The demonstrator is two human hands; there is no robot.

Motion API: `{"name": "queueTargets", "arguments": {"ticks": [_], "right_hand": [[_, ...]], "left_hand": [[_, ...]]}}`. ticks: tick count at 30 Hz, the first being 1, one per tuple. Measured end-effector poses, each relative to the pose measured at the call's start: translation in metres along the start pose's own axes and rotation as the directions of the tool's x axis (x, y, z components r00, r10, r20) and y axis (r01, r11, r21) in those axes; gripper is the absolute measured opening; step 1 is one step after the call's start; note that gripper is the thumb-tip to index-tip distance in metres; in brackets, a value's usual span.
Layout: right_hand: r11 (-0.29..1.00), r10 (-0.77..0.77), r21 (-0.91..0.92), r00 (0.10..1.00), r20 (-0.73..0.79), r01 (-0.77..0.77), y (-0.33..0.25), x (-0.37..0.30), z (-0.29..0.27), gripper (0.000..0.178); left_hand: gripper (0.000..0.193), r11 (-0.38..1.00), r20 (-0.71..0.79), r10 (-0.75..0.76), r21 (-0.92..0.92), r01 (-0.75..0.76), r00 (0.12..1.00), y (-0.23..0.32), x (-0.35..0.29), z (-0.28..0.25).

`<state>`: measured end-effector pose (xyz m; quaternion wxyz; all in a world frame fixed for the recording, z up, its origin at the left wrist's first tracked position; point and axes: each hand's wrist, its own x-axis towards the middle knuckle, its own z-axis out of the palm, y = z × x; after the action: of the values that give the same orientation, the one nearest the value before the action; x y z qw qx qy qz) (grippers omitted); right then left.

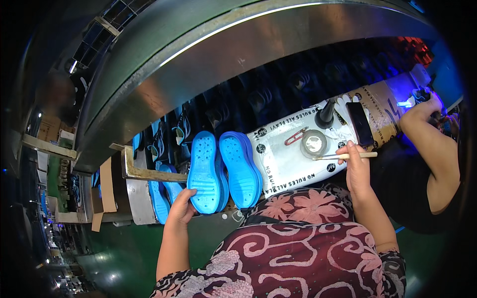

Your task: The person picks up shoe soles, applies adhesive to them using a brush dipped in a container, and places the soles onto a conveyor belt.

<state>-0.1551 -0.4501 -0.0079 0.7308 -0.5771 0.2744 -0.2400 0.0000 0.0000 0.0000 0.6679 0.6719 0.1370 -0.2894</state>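
My left hand (183, 208) grips the lower left edge of a blue shoe sole (203, 169), thumb on top and fingers mostly hidden. Close by on its right lies another blue sole (240, 171), a darker blue along its side. Between the fingers of my right hand (356, 166) is a brush with a pale wooden handle (367, 155). The brush's tip reaches the near rim of a small round pot (314, 143) with whitish contents. Small red snips (297, 136) lie left of the pot, and a black cone-shaped object (325, 114) stands behind it.
White printed sheeting (283, 171) covers the work surface, with a dark phone (358, 123) on it. More blue soles (159, 201) lie at the left beside a metal bar (154, 174). A long metal housing (238, 49) arches overhead. At the right, another person's arm (432, 149) reaches in.
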Motion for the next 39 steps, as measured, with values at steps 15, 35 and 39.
{"name": "queueTargets", "arguments": {"ticks": [15, 35, 39], "right_hand": [[0.785, -0.443, -0.173, 0.734, 0.515, 0.595, -0.057, -0.030, 0.028, 0.030], [0.483, -0.597, -0.316, 0.571, 0.563, 0.816, -0.055, -0.031, 0.029, 0.019], [0.501, -0.584, -0.258, 0.543, 0.604, 0.826, -0.054, -0.032, 0.035, 0.017]], "left_hand": [[0.047, 0.819, 0.090, 0.564, 0.069, -0.570, 0.821, -0.017, -0.029, 0.200], [0.025, 0.480, 0.138, 0.848, 0.212, -0.851, 0.513, -0.017, -0.039, 0.227], [0.023, 0.454, 0.134, 0.864, 0.212, -0.866, 0.486, -0.017, -0.038, 0.230]]}}
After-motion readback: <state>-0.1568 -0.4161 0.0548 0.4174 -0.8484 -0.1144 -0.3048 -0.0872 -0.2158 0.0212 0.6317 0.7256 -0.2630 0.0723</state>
